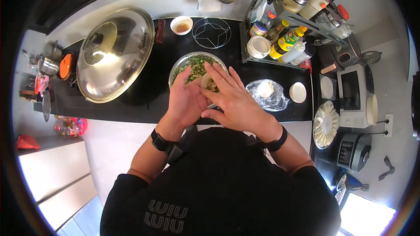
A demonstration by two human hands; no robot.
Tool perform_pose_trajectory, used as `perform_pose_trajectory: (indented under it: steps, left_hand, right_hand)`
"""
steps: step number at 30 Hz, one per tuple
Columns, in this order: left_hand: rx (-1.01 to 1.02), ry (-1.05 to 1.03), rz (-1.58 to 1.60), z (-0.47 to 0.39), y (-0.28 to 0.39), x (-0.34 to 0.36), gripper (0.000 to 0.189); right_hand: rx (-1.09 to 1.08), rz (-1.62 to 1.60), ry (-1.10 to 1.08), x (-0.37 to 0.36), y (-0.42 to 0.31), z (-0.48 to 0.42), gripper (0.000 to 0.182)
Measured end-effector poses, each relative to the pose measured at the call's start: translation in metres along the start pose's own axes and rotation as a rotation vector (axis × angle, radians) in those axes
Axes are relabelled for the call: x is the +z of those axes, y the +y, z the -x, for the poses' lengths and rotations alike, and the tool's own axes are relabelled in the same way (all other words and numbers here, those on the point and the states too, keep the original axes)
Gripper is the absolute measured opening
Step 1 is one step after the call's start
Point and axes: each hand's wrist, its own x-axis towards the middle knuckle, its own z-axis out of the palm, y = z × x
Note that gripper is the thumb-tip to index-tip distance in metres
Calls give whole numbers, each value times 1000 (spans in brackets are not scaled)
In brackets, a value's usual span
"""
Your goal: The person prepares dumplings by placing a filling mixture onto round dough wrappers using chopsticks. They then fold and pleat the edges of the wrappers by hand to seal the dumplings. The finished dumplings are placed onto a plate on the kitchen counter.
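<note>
A round dough wrapper [205, 80] topped with a portion of chopped filling [211, 85] rests on the fingers of my left hand [185, 100]. My right hand [229, 100] reaches over it from the other side, its fingers spread across the wrapper's edge and partly hiding it. Below both hands stands a steel bowl [173, 68] of green chopped filling [193, 67]. A stack of pale wrappers [265, 89] lies on clear plastic wrap [279, 100] to the right, beside a small white bowl [298, 92].
A large glass-and-steel lid [131, 55] stands left on the black counter [131, 113]. A wire rack [211, 33] and a bowl with brown contents [181, 25] are at the back. A bottle shelf [279, 61] and a plate of dumplings [325, 124] are right.
</note>
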Motion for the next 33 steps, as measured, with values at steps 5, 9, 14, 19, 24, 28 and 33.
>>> perform_pose_trajectory:
  steps: [5, 9, 14, 19, 24, 28, 33]
  left_hand:
    - [21, 9, 23, 0, -2, 2, 79]
    - [56, 15, 43, 0, -3, 6, 80]
    - [66, -4, 79, -1, -1, 5, 81]
    - [93, 19, 108, -3, 1, 0, 80]
    - [109, 42, 84, -2, 3, 8, 78]
    - [103, 60, 102, -4, 4, 4, 77]
    - [95, 62, 113, -4, 6, 4, 77]
  right_hand:
    - [-2, 10, -24, -3, 1, 4, 54]
    - [-1, -7, -9, -3, 3, 10, 53]
    - [15, 16, -16, -3, 5, 17, 52]
    - [29, 53, -14, -11, 7, 23, 50]
    - [66, 111, 14, -16, 11, 31, 48]
    - [88, 139, 60, -16, 17, 35, 48]
    - [121, 169, 97, -13, 24, 38, 46]
